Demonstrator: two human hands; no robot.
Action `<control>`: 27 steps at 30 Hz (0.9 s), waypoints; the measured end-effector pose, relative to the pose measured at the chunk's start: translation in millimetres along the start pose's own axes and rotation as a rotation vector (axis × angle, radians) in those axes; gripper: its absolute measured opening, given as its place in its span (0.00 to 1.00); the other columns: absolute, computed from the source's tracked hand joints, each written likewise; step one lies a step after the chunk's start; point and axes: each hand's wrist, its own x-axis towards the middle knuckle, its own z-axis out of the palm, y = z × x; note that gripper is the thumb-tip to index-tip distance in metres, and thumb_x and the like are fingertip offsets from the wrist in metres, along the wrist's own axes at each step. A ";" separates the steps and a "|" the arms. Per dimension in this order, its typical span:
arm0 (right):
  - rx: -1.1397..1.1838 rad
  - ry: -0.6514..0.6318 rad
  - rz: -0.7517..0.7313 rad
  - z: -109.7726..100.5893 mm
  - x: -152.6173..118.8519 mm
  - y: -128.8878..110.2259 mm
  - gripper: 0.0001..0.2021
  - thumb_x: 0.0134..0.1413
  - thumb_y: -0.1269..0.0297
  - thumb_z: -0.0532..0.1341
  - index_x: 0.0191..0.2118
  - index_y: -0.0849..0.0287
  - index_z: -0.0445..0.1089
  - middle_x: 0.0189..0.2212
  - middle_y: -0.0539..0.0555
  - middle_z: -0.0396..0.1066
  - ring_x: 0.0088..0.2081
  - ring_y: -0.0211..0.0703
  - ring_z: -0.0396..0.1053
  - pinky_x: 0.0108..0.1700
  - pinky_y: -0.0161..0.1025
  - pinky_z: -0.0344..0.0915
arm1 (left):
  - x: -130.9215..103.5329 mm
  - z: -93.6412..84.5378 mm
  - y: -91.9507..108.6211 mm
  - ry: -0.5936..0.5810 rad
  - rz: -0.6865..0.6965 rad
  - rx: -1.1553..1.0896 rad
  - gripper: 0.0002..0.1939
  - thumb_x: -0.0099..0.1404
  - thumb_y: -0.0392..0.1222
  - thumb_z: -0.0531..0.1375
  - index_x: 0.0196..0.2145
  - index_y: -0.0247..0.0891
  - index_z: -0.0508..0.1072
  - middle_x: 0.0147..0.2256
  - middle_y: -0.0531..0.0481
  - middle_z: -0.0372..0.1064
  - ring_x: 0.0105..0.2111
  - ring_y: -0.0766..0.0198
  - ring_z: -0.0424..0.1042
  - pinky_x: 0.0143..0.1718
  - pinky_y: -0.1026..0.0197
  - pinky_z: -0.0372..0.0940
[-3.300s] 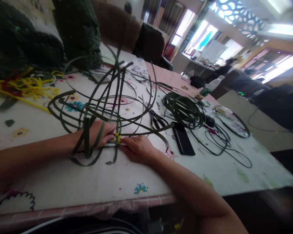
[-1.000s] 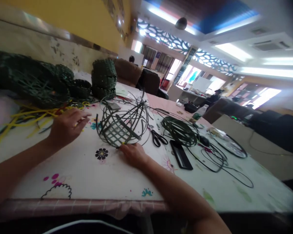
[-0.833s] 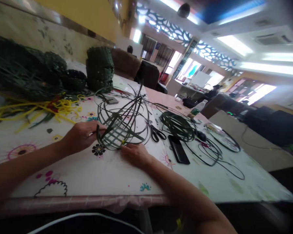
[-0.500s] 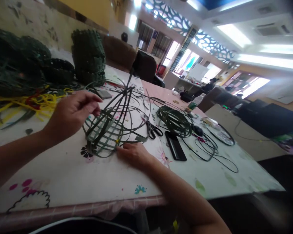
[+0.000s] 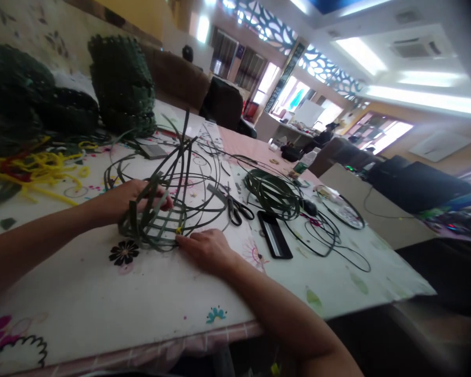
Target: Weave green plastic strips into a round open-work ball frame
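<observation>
Likely weaving: the right hand [image 5: 206, 247] pinches the lattice [image 5: 163, 226] beside the yellow tie [image 5: 179, 230]; the left hand [image 5: 135, 193] curls among strips [image 5: 189, 157], grip unclear. The next move calls for a steady lattice.

No readable text anywhere. Far pillar [image 5: 286, 78] has markings, small blue panel [image 5: 240, 51] at back: both too blurred to make out.

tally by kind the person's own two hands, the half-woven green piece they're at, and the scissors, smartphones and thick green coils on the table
left hand and right hand: 2
half-woven green piece: 1
scissors: 1
smartphone: 1
thick green coil: 1
Total: 6
</observation>
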 end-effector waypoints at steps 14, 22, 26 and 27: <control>1.068 0.773 0.486 -62.7 76.8 18.2 0.10 0.49 0.57 0.66 0.28 0.59 0.77 0.19 0.47 0.65 0.23 0.34 0.58 0.27 0.33 0.55 | -21.1 -29.6 48.8 0.754 0.199 0.242 0.07 0.66 0.41 0.59 0.41 0.37 0.73 0.35 0.52 0.74 0.28 0.70 0.71 0.31 0.68 0.67; 1.267 0.811 0.434 -75.5 128.1 -20.0 0.13 0.49 0.57 0.65 0.22 0.59 0.70 0.18 0.44 0.53 0.24 0.32 0.49 0.26 0.32 0.48 | -24.4 -4.2 39.7 0.688 0.362 0.406 0.07 0.68 0.45 0.60 0.37 0.38 0.70 0.34 0.48 0.73 0.35 0.60 0.73 0.36 0.60 0.68; 1.302 0.852 0.495 -69.0 136.9 -29.6 0.13 0.48 0.57 0.65 0.22 0.59 0.68 0.19 0.44 0.53 0.24 0.32 0.48 0.25 0.32 0.48 | -25.5 -6.5 33.5 0.739 0.325 0.589 0.05 0.69 0.41 0.58 0.36 0.38 0.69 0.35 0.47 0.73 0.38 0.59 0.74 0.37 0.59 0.66; 1.317 0.855 0.511 -67.8 137.6 -30.7 0.13 0.47 0.56 0.65 0.22 0.59 0.67 0.19 0.44 0.53 0.24 0.32 0.48 0.25 0.32 0.48 | -25.6 -6.6 32.5 0.745 0.328 0.635 0.04 0.69 0.40 0.58 0.36 0.38 0.69 0.35 0.47 0.74 0.37 0.59 0.74 0.36 0.60 0.65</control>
